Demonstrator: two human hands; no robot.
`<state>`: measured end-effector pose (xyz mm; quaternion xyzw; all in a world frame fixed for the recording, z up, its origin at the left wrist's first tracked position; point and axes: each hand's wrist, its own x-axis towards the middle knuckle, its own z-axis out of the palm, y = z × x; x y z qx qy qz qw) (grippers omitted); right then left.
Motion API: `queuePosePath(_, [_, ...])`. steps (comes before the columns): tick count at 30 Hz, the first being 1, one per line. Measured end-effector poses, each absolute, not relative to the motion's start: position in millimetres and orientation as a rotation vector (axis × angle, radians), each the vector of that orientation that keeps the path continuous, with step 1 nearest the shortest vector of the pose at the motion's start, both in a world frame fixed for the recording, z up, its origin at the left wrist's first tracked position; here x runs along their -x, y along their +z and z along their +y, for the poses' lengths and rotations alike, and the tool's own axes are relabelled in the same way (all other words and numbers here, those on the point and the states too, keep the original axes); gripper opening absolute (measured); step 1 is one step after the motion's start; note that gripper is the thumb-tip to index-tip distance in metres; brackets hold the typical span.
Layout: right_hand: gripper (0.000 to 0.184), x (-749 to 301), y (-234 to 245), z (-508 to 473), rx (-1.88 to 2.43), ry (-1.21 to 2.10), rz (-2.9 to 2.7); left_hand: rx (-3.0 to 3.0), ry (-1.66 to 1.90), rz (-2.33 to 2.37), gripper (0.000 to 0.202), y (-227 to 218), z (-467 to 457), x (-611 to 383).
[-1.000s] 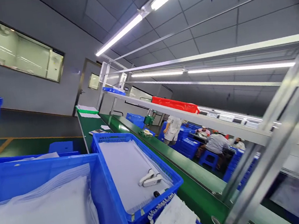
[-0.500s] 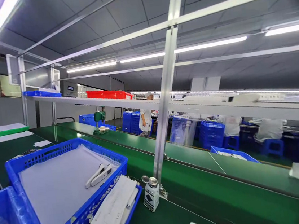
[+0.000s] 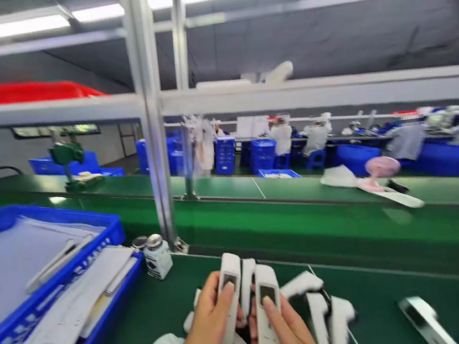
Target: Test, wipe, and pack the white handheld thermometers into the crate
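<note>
Both hands have come into view: the left hand [image 3: 208, 324] now grips a white handheld device [image 3: 230, 267], thumb at its display, and the right hand [image 3: 293, 329] grips a matching device [image 3: 268, 329]. More white units [image 3: 341, 323] now show just right of the right hand; a pink fan [image 3: 383, 166] has appeared beyond it, farther right. The door has left the view.

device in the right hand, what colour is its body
White; the device in the right hand shows best in the head view.
</note>
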<state>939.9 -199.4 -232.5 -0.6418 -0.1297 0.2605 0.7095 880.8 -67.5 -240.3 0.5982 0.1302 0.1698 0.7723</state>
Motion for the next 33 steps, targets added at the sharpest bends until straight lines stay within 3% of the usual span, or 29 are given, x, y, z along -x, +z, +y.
queuePosePath(5, [0.04, -935.7, -227.5, -207.6, 1.393, 0.473, -0.534, -1.445, 0.372, 0.174, 0.03, -241.2, -68.0, -867.5])
queuePosePath(20, [0.038, -934.9, -232.1, -221.0, 1.524, 0.223, -0.966, -1.517, 0.491, -0.015, 0.019, -236.8, -70.4, -854.7])
queuePosePath(23, [0.029, -934.3, -229.1, -221.0, 1.496, 0.191, -0.994, -1.522, 0.513, 0.019, 0.022, -235.8, -70.1, -853.9])
queuePosePath(26, [0.021, -932.8, -231.9, -217.7, 1.423, 0.249, -0.906, -1.453, 0.474, 0.084, 0.027, -234.3, -70.8, -854.0])
queuePosePath(33, [0.038, -925.1, -232.3, -201.0, 1.014, 0.639, -0.417, -1.225, 0.293, 0.316, 0.043, -228.2, -76.1, -858.0])
